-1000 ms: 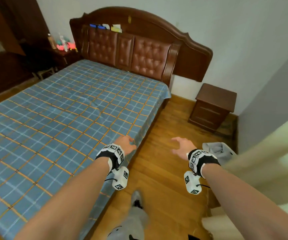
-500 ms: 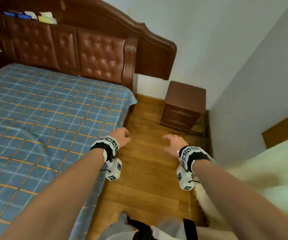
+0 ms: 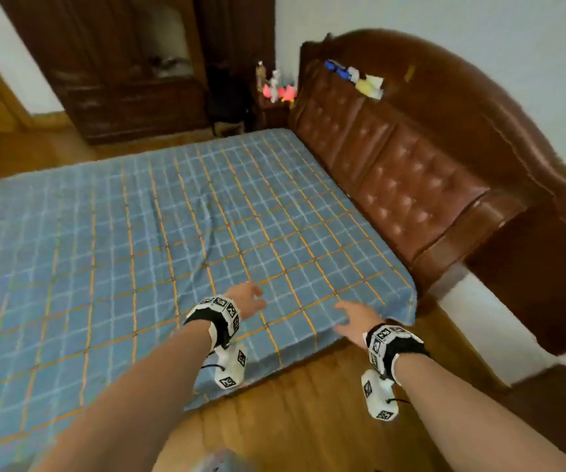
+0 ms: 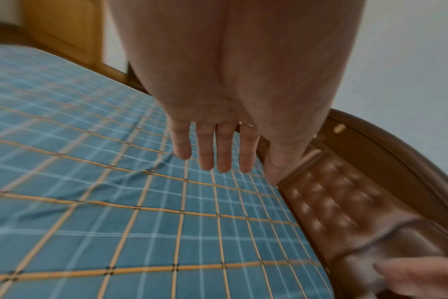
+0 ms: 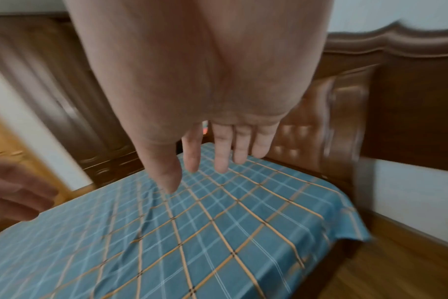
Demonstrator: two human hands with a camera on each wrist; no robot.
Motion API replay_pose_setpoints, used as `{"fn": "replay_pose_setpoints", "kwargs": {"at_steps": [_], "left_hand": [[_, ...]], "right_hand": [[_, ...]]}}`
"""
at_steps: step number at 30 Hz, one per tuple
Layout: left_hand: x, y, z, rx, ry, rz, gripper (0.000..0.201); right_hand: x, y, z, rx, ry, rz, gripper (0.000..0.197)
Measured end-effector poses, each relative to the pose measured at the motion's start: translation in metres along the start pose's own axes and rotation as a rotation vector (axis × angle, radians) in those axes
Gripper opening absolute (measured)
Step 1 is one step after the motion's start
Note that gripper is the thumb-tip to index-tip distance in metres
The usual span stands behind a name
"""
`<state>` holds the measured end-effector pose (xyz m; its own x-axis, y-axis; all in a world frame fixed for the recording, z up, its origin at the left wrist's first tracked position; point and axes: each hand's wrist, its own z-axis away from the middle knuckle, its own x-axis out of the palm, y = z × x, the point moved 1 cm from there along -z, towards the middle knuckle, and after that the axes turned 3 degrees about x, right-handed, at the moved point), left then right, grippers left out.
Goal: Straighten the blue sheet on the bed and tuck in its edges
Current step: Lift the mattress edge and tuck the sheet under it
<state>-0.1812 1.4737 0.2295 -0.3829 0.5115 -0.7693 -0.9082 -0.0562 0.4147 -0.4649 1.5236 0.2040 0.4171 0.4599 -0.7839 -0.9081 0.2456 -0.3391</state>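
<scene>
Head view: both hands have swung from above the floor to over the blue sheet [image 3: 172, 233] near its headboard-side corner, left hand [image 3: 249, 298] and right hand [image 3: 355, 320] with fingers spread, holding nothing. Wrist views: wrinkles lie just beyond the fingertips, so smoothing looks imminent.

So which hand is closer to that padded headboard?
The right hand. It hovers over the blue sheet at the bed's corner beside the headboard; the left hand is over the sheet further from the headboard.
</scene>
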Motion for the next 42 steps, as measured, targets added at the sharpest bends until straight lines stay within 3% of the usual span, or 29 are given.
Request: {"fn": "replay_pose_setpoints", "kwargs": {"at_steps": [5, 11, 19, 24, 31, 37, 40, 42], "left_hand": [[0.006, -0.001, 0.021, -0.251, 0.132, 0.135, 0.048], [0.031, 0.006, -0.007, -0.382, 0.117, 0.232, 0.050], [0.059, 0.063, -0.121, -0.383, -0.002, 0.165, 0.052], [0.064, 0.078, -0.167, -0.381, -0.039, 0.129, 0.054], [0.136, 0.003, -0.237, -0.551, -0.042, 0.146, 0.062], [0.245, -0.043, -0.303, -0.632, -0.124, 0.110, 0.076], [0.286, -0.049, -0.335, -0.615, -0.148, 0.021, 0.076], [0.299, -0.051, -0.349, -0.605, -0.120, -0.033, 0.062]], "right_hand": [[-0.055, -0.020, -0.059, -0.248, -0.064, 0.180, 0.051], [-0.069, -0.026, -0.122, -0.371, -0.184, 0.275, 0.057], [-0.083, 0.034, -0.213, -0.305, -0.237, 0.251, 0.059], [-0.071, 0.037, -0.261, -0.285, -0.304, 0.365, 0.062], [0.023, -0.001, -0.373, -0.425, -0.331, 0.637, 0.066], [0.123, 0.033, -0.449, -0.477, -0.369, 0.696, 0.068], [0.154, 0.056, -0.470, -0.516, -0.347, 0.696, 0.054], [0.164, 0.066, -0.479, -0.566, -0.319, 0.692, 0.035]]}}
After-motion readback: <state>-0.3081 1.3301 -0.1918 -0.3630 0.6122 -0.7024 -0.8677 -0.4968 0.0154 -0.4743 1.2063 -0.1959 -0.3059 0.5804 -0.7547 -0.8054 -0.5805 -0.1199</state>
